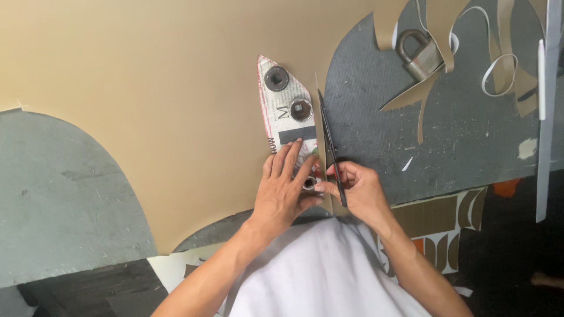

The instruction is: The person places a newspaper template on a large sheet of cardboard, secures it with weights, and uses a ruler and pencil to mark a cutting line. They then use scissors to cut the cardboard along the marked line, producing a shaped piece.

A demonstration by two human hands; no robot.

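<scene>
A scuffed grey surface (470,135) carries a large tan sheet (147,88) at upper left, a padlock (418,54) and curled offcuts (499,70) at upper right.

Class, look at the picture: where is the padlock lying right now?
In the head view the padlock lies at the upper right, on the dark grey board among curled tan offcut strips, well beyond the scissors in the right hand.

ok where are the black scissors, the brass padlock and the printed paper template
black scissors (328,132): head view, on the long blade above the right hand
brass padlock (422,57): head view, on the lock body, below the shackle
printed paper template (281,111): head view, on its middle, between the two round metal weights
</scene>
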